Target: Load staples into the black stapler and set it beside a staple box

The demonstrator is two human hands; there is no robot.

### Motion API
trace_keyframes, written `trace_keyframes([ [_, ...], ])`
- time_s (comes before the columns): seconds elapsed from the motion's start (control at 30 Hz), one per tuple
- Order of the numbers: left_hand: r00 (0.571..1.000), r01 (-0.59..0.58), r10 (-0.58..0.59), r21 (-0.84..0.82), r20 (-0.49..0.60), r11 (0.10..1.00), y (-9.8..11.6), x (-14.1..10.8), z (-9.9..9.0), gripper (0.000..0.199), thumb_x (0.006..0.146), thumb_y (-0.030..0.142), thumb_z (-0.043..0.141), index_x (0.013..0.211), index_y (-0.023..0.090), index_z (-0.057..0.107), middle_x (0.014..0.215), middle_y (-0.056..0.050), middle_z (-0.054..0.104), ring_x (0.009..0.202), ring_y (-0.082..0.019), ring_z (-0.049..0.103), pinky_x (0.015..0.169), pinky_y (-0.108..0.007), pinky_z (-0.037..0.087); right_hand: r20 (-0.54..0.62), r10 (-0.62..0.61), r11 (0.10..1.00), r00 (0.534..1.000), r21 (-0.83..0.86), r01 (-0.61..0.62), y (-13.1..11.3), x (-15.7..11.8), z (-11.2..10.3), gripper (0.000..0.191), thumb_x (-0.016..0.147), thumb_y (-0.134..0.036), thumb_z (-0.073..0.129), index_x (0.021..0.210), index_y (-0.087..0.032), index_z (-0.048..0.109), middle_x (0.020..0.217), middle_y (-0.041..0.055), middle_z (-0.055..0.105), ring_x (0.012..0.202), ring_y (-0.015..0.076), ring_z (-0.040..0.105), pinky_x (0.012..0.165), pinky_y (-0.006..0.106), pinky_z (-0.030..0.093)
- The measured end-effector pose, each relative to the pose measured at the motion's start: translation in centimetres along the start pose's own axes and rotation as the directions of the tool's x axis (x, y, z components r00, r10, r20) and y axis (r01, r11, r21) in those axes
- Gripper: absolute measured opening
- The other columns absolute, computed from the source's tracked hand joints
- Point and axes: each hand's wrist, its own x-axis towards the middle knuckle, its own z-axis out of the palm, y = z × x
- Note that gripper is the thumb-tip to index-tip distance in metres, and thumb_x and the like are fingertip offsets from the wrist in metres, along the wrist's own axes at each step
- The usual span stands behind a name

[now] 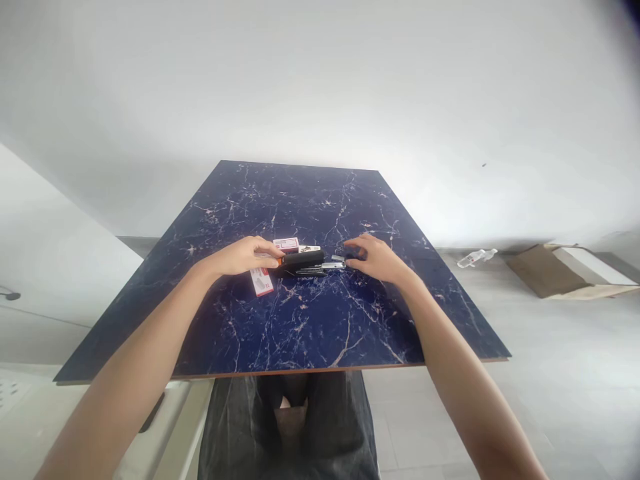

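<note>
A black stapler (305,259) with an orange patch lies on the blue marbled table, and its silver metal part (333,265) sticks out to the right. My left hand (245,255) grips the stapler's left end between thumb and fingers. At the other end, my right hand (377,259) has its fingers curved and apart, the thumb at the tip of the metal part. A small silver strip (338,258), seemingly staples, lies just left of that hand. Behind the stapler is a small red-and-white box (286,244); a white-and-red card or packet (262,283) lies partly under my left hand.
The table (300,327) has a wooden front edge close to my lap and stands against a white wall (320,80). On the floor to the right are a clear plastic bottle (477,257) and an open cardboard box (550,270).
</note>
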Motion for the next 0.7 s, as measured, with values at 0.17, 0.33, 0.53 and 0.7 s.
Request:
trace_keyframes([
  [0.17, 1.0, -0.016, 0.016, 0.0, 0.005, 1.0, -0.1, 0.0, 0.1, 0.05, 0.085, 0.064, 0.062, 0.12, 0.031, 0.074, 0.132, -0.008, 0.067, 0.112, -0.031, 0.066, 0.089, -0.038, 0.054, -0.053, -0.069, 0.997, 0.996, 0.029, 0.07, -0.8, 1.4, 2.4, 0.019, 0.091, -0.036, 0.062, 0.099, -0.025, 0.076, 0.107, 0.0074, 0.073, 0.093, 0.0235, 0.067, 0.09, 0.04, 0.051],
  [0.33, 1.0, -0.019, 0.019, -0.013, 0.008, 1.0, -0.4, 0.1, 0.2, 0.051, 0.084, 0.065, 0.062, 0.119, 0.031, 0.074, 0.13, -0.008, 0.069, 0.11, -0.031, 0.068, 0.089, -0.039, 0.054, -0.098, 0.177, 0.918, 0.979, 0.375, -0.129, 0.4, 0.6, 2.0, 0.028, 0.083, -0.047, 0.071, 0.094, -0.022, 0.07, 0.093, 0.005, 0.076, 0.085, 0.022, 0.071, 0.085, 0.04, 0.055],
  [0.53, 1.0, -0.004, 0.004, -0.044, -0.001, 0.999, -0.6, 0.2, 0.2, 0.05, 0.082, 0.065, 0.065, 0.117, 0.031, 0.075, 0.129, -0.008, 0.069, 0.111, -0.031, 0.067, 0.091, -0.04, 0.053, 0.06, 0.18, 0.779, 0.982, 0.6, -0.18, -0.4, -0.1, 1.9, 0.034, 0.066, -0.048, 0.085, 0.076, -0.02, 0.069, 0.104, 0.0061, 0.076, 0.091, 0.0215, 0.072, 0.089, 0.039, 0.055],
  [0.7, 1.0, 0.005, -0.005, -0.022, -0.002, 1.0, -0.4, 0.3, 0.3, 0.052, 0.081, 0.067, 0.064, 0.117, 0.031, 0.075, 0.128, -0.007, 0.07, 0.108, -0.031, 0.068, 0.088, -0.038, 0.054, 0.057, 0.128, 0.86, 0.99, 0.491, -0.139, -2.1, -0.2, 2.2, 0.029, 0.072, -0.049, 0.081, 0.086, -0.024, 0.078, 0.102, 0.0042, 0.077, 0.081, 0.0202, 0.072, 0.08, 0.037, 0.057],
])
